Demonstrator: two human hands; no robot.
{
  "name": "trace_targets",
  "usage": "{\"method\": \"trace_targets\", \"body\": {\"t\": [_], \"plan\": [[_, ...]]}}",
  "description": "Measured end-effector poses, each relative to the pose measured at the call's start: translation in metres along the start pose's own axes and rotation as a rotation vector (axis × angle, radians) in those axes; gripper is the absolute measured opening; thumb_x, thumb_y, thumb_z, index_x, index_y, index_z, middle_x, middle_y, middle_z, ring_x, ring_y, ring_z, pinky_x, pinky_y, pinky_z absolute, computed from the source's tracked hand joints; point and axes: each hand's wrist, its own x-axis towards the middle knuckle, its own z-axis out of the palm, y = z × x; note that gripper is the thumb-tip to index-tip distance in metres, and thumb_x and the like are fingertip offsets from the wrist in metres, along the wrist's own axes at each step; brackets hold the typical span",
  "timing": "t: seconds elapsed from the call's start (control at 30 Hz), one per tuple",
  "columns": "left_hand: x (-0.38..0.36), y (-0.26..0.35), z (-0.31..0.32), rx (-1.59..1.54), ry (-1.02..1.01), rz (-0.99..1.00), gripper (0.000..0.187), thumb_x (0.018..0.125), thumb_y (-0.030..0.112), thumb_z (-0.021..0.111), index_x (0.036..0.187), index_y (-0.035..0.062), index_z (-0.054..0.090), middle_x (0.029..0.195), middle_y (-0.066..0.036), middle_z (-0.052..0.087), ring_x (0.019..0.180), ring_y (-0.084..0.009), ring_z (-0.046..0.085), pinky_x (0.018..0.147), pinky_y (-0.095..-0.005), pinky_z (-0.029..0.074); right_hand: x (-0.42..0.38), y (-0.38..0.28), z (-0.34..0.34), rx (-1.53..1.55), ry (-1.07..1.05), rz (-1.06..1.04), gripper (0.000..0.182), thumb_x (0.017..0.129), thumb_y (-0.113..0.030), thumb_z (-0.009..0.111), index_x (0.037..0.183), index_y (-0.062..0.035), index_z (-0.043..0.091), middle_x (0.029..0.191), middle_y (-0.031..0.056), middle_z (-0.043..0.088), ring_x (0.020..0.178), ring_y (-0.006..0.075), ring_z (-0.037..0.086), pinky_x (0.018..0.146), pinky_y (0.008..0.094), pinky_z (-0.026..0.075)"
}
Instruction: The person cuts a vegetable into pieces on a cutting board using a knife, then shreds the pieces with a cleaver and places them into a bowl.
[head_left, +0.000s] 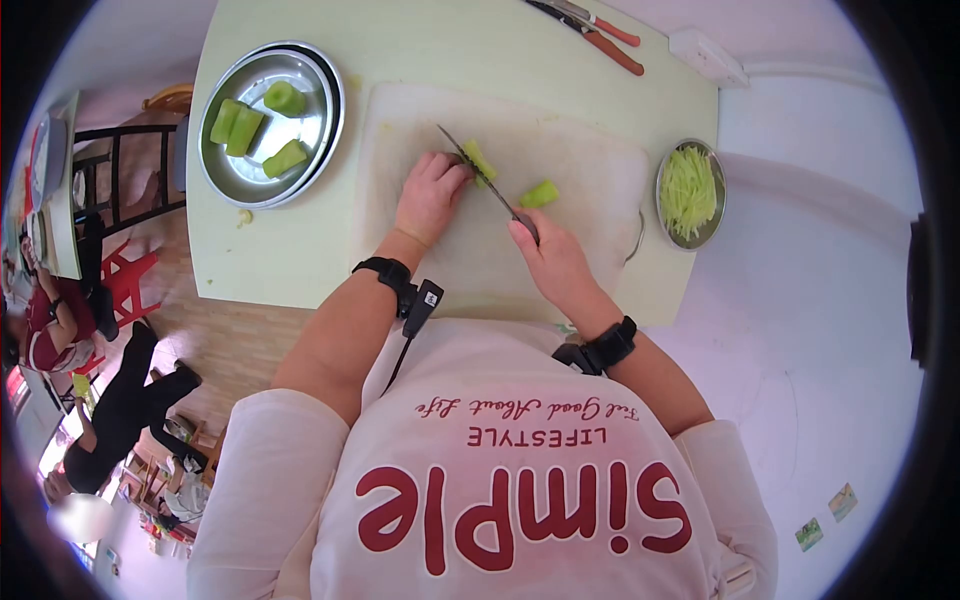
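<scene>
From here I can see the right hand [552, 255] with its grip closed round the handle of a knife [487, 180], the blade slanting across the cutting board [400, 230] beside a green vegetable piece [478, 158], while the left hand [433, 190] sits with curled fingers right by the blade, though whether its grip has hold of anything I can't tell. Another green chunk [540, 194] lies on the board near the right hand, and on the pale surface [300, 260] a metal plate [213, 172] carries more chunks and a bowl [691, 240] holds thin green shreds [689, 190].
</scene>
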Motion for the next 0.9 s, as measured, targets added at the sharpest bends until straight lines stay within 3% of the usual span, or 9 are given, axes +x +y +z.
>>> {"method": "trace_targets", "body": {"t": [0.3, 0.37, 0.47, 0.9], "plan": [[-0.001, -0.001, 0.000, 0.000, -0.012, -0.010, 0.011, 0.076, 0.008, 0.067, 0.086, 0.0078, 0.062, 0.091, -0.006, 0.059, 0.088, -0.0272, 0.056, 0.074, -0.0372, 0.049, 0.006, 0.009, 0.000, 0.077, -0.044, 0.079, 0.045, 0.096, -0.042, 0.047, 0.117, -0.0033, 0.058, 0.093, 0.0207, 0.065, 0.087, 0.0358, 0.063, 0.076, 0.0401, 0.049], [0.000, -0.001, 0.000, -0.006, -0.013, -0.009, 0.011, 0.076, 0.008, 0.067, 0.086, 0.0080, 0.062, 0.092, -0.006, 0.059, 0.088, -0.0273, 0.056, 0.074, -0.0371, 0.049, 0.007, 0.004, -0.008, 0.127, -0.143, 0.213, 0.046, 0.096, -0.042, 0.047, 0.118, -0.0022, 0.058, 0.092, 0.0210, 0.065, 0.086, 0.0359, 0.063, 0.075, 0.0393, 0.049], [-0.002, -0.001, 0.000, -0.011, -0.012, -0.016, 0.011, 0.077, 0.009, 0.067, 0.087, 0.0080, 0.061, 0.093, -0.005, 0.060, 0.089, -0.0274, 0.056, 0.074, -0.0371, 0.049, 0.000, -0.003, -0.010, 0.109, -0.077, 0.114, 0.046, 0.096, -0.041, 0.047, 0.117, -0.0020, 0.058, 0.092, 0.0211, 0.065, 0.084, 0.0357, 0.063, 0.075, 0.0392, 0.049], [-0.001, 0.000, -0.001, -0.015, -0.001, -0.011, 0.012, 0.077, 0.008, 0.067, 0.087, 0.0069, 0.061, 0.093, -0.007, 0.060, 0.088, -0.0282, 0.056, 0.074, -0.0381, 0.049, -0.009, -0.014, -0.003, 0.069, -0.019, 0.074, 0.042, 0.096, -0.039, 0.047, 0.116, -0.0036, 0.059, 0.097, 0.0205, 0.065, 0.089, 0.0362, 0.063, 0.077, 0.0405, 0.049]]}}
